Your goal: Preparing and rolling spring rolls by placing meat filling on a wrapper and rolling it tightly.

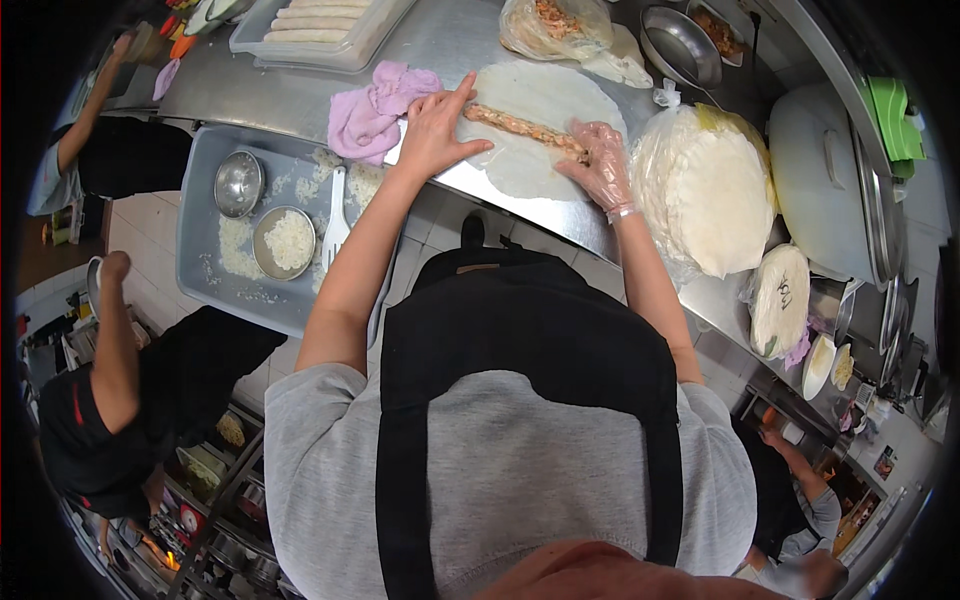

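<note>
A thin, pale round wrapper point(545, 90) lies flat on the steel counter, with a long strip of orange-brown chopped filling point(525, 128) across it. My left hand point(435, 130) is bare and open, thumb and index finger spread at the wrapper's left edge, near the strip's left end. A clear plastic glove covers my right hand point(603, 165). Its fingers are curled round the right end of the filling, low over the wrapper. A crumpled pink cloth point(375, 112) lies just left of my left hand.
Right of the wrapper sits a bagged stack of wrappers point(705, 190); behind are a bag of filling point(553, 28) and a steel bowl point(682, 47). A tub of white rolls point(318, 28) stands far left. A grey bin point(290, 180) holds bowls and rice. Co-workers stand at both sides.
</note>
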The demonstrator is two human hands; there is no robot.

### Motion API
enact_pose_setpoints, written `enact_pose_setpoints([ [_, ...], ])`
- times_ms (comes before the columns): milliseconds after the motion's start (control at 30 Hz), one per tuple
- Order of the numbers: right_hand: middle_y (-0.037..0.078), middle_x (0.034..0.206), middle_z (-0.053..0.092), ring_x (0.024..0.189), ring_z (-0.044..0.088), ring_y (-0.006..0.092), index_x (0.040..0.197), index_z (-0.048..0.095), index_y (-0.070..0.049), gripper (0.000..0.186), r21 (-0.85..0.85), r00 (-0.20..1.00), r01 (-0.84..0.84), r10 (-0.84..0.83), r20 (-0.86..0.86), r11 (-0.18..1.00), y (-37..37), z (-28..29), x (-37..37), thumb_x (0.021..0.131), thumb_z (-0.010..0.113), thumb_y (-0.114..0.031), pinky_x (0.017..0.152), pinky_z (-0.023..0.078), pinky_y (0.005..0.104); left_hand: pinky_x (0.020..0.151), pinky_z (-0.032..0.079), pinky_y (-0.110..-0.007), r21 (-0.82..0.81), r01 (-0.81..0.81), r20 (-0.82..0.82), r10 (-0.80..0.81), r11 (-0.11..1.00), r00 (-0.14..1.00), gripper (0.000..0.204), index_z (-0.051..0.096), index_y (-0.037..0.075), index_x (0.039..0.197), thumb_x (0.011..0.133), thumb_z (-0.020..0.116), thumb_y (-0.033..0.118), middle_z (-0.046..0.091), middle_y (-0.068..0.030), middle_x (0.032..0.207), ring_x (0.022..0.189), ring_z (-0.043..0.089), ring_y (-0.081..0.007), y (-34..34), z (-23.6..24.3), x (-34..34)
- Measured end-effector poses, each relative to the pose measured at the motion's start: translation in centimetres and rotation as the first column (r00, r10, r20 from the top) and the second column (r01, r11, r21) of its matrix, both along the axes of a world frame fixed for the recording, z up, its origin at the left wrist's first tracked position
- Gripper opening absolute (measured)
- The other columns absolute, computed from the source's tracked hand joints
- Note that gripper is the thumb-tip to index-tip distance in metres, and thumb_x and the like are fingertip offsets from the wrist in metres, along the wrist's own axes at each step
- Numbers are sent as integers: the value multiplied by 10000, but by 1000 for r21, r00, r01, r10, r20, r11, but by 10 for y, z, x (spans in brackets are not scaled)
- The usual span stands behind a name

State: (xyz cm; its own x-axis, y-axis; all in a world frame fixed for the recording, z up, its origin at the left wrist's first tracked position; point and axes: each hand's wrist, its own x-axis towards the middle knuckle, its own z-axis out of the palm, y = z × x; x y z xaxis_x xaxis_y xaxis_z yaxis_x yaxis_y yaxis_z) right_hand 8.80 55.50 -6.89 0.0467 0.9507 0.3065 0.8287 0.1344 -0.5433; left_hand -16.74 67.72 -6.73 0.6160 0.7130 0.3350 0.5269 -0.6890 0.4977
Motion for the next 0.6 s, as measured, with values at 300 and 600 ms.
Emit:
enact_pose_setpoints([
  [300,125,980,571,959,497,289,1096,647,-78,389,22,997,69,-69,-22,997,-5,3,0,742,689,-236,849,405,382,966,284,-433,22,3,-1,-3,1000,1000,1049,241,133,1443,590,788,406,596,-42,1168,1093,500,-248,1,-2,0],
  [600,111,1057,553,974,491,293,1228,557,-94,528,-12,980,115,-111,165,993,-15,15,2,742,686,-253,868,387,387,966,284,-436,36,-5,-23,6,999,1000,1070,234,128,1446,578,791,412,601,-37,1162,1089,493,-250,1,-3,0],
])
